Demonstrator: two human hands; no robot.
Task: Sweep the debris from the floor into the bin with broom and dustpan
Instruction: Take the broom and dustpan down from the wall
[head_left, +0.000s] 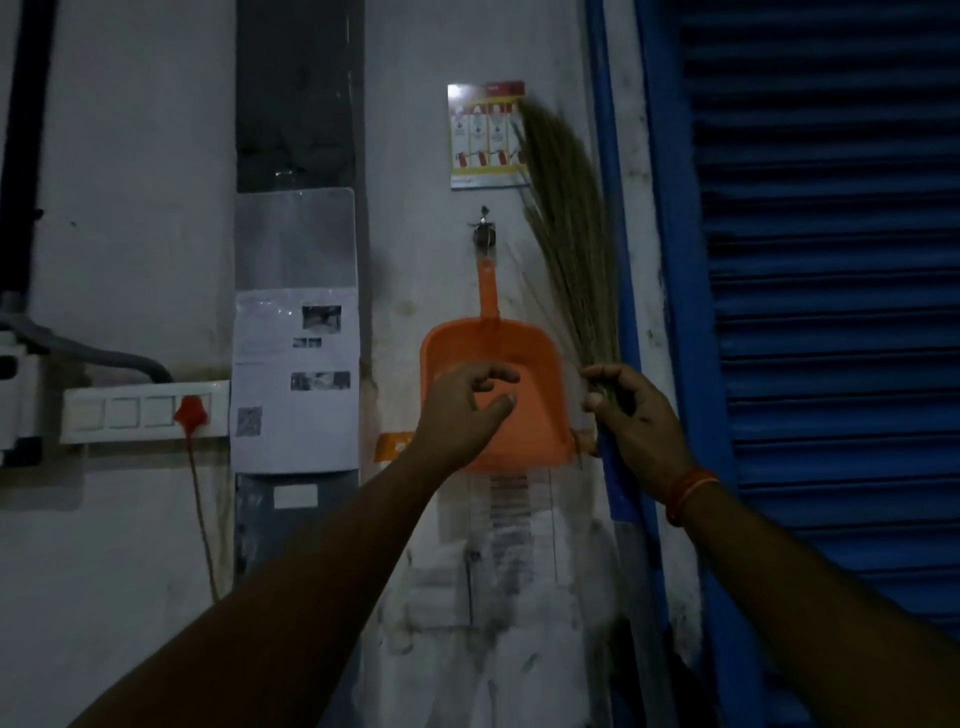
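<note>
The scene was dimly lit, and the print on the wall notices (296, 379) could not be read. An orange dustpan (530, 410) was hung by its handle from a wall hook (484, 236), partly hidden by the left hand (462, 410), whose loosely curled fingers held nothing. The broom (571, 249), bristles upward, was gripped by the right hand (631, 415); its lower handle was lost in shadow.
</note>
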